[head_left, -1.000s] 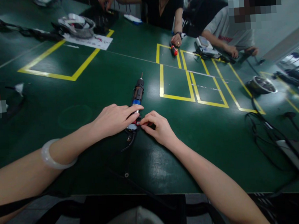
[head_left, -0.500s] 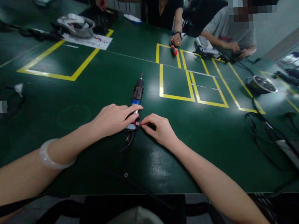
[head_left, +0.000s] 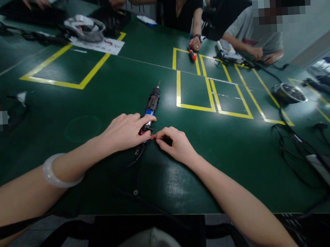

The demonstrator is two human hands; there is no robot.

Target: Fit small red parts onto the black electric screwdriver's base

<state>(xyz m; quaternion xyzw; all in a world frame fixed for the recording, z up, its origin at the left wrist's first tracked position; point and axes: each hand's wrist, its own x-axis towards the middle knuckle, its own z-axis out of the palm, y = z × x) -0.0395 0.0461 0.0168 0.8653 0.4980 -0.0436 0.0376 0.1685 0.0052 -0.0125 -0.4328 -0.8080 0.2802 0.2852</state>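
Since the earlier frames, the electric screwdriver (head_left: pixel 152 103) has swung slightly, its bit tip now pointing a little more to the right, and the left hand (head_left: pixel 125 131) has slid up so that its fingers press on the rear of the barrel just behind the blue band. The right hand (head_left: pixel 175 143) sits just beside it, thumb and forefinger closed narrow on a small red-orange part (head_left: pixel 152 137) at the tool's tail, where the black cable (head_left: pixel 137 155) leaves it. What exactly that part is, the view does not let me tell.

Lying flat on the green table (head_left: pixel 102 101), near the yellow tape outline (head_left: pixel 195 107), the screwdriver looks like a rigid, cylindrical tool with some weight in the body, so it probably rolls unless pinned from above. Its barrel seems the sound place to hold; the thin bit at the far end is likely sharp and poor for gripping. The cable is limp and would trail or tug. Other people's hands work well apart at the far edge.
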